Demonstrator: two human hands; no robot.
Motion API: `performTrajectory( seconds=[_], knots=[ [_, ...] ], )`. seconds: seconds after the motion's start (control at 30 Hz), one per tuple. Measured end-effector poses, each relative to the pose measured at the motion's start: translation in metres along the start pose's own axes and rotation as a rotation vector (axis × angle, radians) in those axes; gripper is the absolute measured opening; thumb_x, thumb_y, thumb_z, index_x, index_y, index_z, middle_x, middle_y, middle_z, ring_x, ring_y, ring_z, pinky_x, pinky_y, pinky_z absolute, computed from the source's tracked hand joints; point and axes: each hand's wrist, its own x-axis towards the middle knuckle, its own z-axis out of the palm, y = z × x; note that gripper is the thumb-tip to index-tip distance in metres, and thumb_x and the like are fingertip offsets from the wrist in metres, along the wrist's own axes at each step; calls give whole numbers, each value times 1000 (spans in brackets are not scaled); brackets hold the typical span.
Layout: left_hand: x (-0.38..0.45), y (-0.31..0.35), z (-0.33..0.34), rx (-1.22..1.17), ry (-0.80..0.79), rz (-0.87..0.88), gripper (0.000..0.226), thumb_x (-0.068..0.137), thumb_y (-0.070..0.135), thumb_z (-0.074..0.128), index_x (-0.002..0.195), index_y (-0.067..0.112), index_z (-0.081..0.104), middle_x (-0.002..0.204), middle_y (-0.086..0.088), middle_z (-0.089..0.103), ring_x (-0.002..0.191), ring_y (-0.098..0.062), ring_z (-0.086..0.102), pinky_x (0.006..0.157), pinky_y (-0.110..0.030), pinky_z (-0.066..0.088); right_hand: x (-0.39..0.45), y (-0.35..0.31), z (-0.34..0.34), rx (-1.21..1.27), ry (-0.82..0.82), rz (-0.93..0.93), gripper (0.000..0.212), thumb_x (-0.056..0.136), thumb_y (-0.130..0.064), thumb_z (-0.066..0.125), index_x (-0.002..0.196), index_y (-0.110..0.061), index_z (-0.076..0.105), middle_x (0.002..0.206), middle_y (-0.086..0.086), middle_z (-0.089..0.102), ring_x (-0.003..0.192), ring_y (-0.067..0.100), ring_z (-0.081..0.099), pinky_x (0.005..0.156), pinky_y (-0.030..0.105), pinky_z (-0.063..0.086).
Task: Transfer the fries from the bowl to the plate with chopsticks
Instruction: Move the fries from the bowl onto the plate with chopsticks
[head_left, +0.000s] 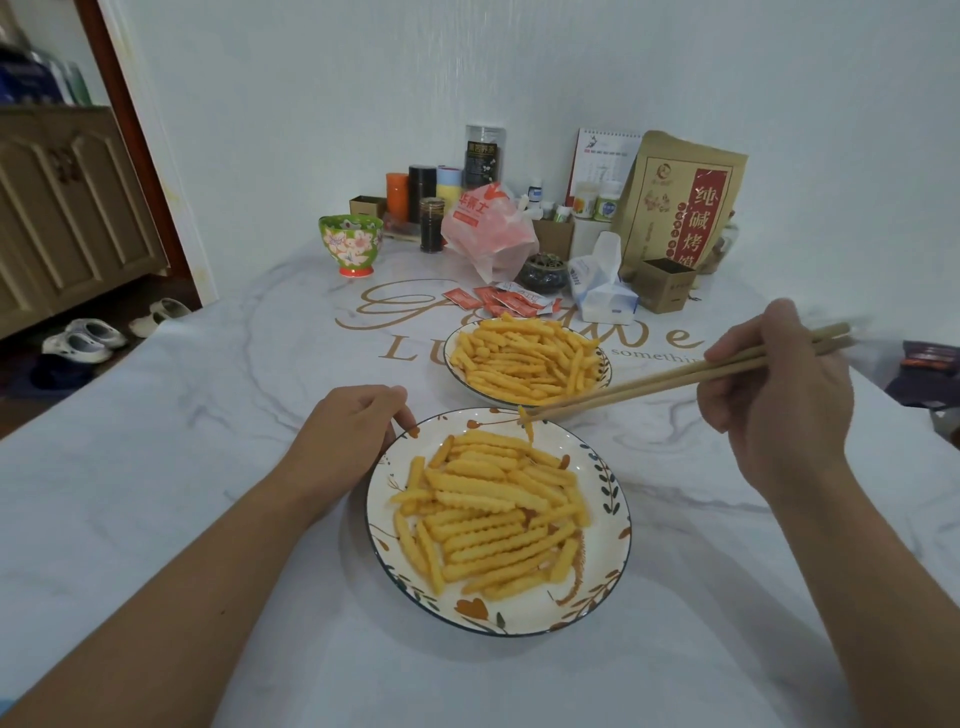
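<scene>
1 fry (526, 426) hangs pinched in the chopsticks (675, 373), held in the right hand (774, 384) grip, above the plate (605, 499) rim at frame centre; next, release it there. Left hand (358, 415) steadies the plate.

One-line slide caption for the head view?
Right hand lowers a chopstick-held fry onto the plate.

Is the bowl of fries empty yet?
Not empty. The bowl holds a heap of fries that covers its inside, behind the plate.
</scene>
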Motion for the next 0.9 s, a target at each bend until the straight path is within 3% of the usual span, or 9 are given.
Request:
performTrajectory(
  seconds=[0.17,0.3,0.37,0.47,0.57,0.73,0.9],
  knots=[
    [1,0,0,-1,1,2,46,105,30,49,70,11,73,56,-6,58,47,-10,48,63,-32,40,-7,3,10,-64,-139,-31,55,100,-46,46,61,-18,73,52,9,52,35,23,40,37,25,31],
    [0,-1,0,-2,4,2,46,105,30,49,71,10,73,56,-7,58,47,-10,48,63,-33,41,-2,1,3,8,-15,-24,58,108,-36,42,63,-19,73,57,4,58,38,20,44,38,28,31],
    [0,-1,0,-3,6,4,46,105,29,49,72,9,73,55,-7,58,47,-10,47,63,-32,41,1,0,-1,21,63,-10,52,108,-36,43,70,-17,72,59,5,58,44,21,49,42,28,38],
    [0,-1,0,0,6,4,46,105,29,49,71,9,73,54,-5,57,46,-9,47,62,-32,39,4,4,-3,-29,133,22,45,106,-39,49,78,-12,71,62,6,60,52,22,59,48,28,48],
    [-1,0,0,-3,0,7,46,105,28,49,71,9,73,52,-3,56,46,-9,46,61,-31,38,1,7,-2,-141,203,1,46,103,-43,54,74,-11,70,58,7,59,46,21,55,44,27,44],
    [-2,1,0,-1,-3,4,46,105,28,49,71,9,72,52,-2,55,46,-9,46,59,-31,38,-8,9,4,-257,137,-93,46,107,-39,47,84,-7,70,58,7,58,47,18,54,45,27,45],
    [-2,0,0,7,2,6,46,105,29,49,71,10,73,51,-1,57,45,-9,47,60,-31,39,-12,16,12,-346,98,-189,42,104,-41,46,73,-23,69,65,17,61,48,20,53,49,32,44]
  ],
)
